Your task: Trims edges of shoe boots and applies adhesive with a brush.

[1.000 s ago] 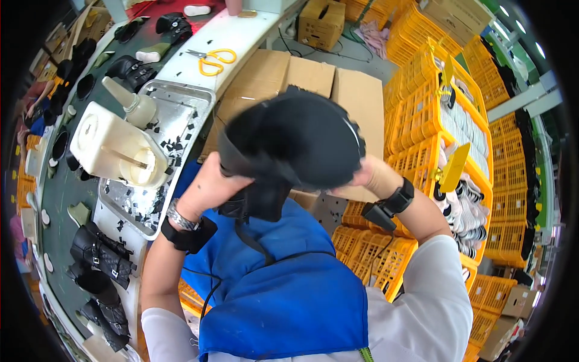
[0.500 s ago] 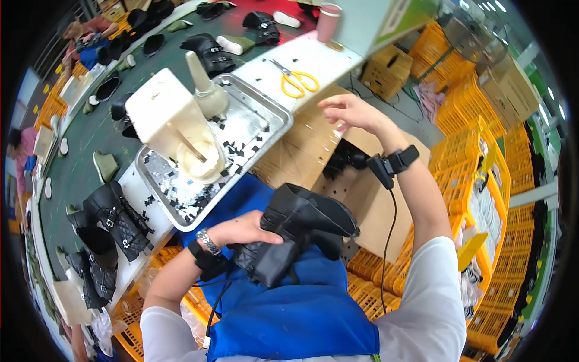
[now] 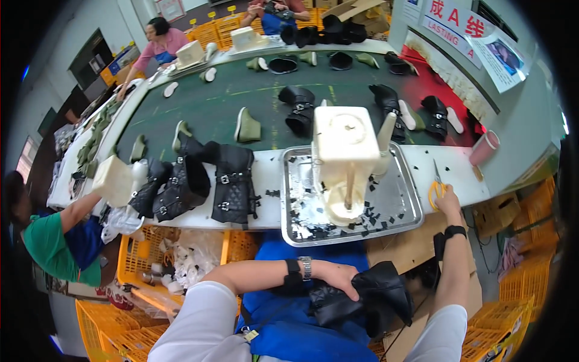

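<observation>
Left hand [image 3: 338, 279] clamped over black leather boot upper [image 3: 368, 297] on lap.
Right hand [image 3: 447, 196] closing on yellow-handled scissors [image 3: 436, 184] beside metal tray [image 3: 405, 205]; finger spread unclear.

A shoe factory, at a station on the assembly line. Shown by a long green conveyor belt [image 3: 241, 102] carrying black boots [image 3: 300, 108] and green lasts [image 3: 247, 127] into the far distance, a metal tray [image 3: 395, 205] of leather scraps near, yellow crates [image 3: 139, 259] below left, workers [image 3: 158, 42] along the far left.
</observation>
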Demonstrator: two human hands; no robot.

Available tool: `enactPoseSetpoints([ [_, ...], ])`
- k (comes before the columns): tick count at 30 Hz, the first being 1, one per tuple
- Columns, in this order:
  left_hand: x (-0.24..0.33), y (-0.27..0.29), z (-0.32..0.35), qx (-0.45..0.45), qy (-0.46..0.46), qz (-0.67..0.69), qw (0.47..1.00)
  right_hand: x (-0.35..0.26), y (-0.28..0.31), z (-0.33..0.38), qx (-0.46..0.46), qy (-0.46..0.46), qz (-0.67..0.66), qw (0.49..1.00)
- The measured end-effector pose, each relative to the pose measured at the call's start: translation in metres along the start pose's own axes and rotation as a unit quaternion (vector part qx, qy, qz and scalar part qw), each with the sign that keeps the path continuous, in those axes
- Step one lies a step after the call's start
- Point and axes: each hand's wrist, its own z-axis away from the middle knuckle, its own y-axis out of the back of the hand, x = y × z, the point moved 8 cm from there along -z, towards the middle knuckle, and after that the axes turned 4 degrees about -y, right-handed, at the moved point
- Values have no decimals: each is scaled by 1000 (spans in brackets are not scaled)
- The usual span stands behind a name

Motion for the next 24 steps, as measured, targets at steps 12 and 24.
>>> enactPoseSetpoints([
  [12, 2, 27, -6, 3, 66, -10, 998, 142, 57, 258, -31, 40, -612, 789],
  [24, 60, -15, -99, -10, 9, -337, 941, 137, 64, 447, -84, -65, -481, 870],
])
